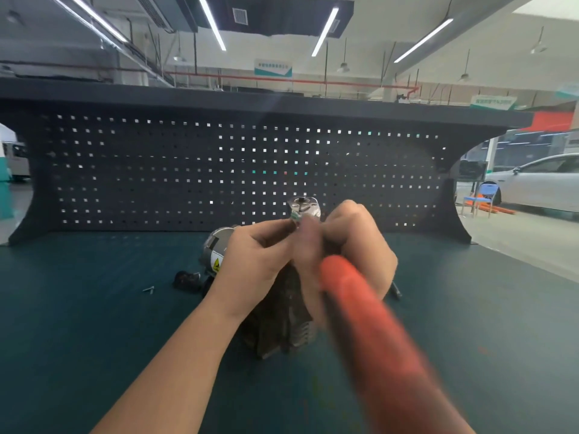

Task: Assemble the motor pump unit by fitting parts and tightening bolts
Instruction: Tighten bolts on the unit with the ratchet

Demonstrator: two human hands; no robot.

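At frame centre both hands grip the upright pump: left hand pinches its top, right hand holds an orange handle.

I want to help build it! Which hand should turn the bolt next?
Probably the right hand: it already grips the blurred orange-handled tool, aimed at the pump unit. The left hand pinches a small part on top, steadying it.

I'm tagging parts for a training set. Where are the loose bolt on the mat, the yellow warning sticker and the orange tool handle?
loose bolt point(148, 289), head view, its shank.
yellow warning sticker point(216, 264), head view, its middle.
orange tool handle point(354, 296), head view, upper end near the hand.
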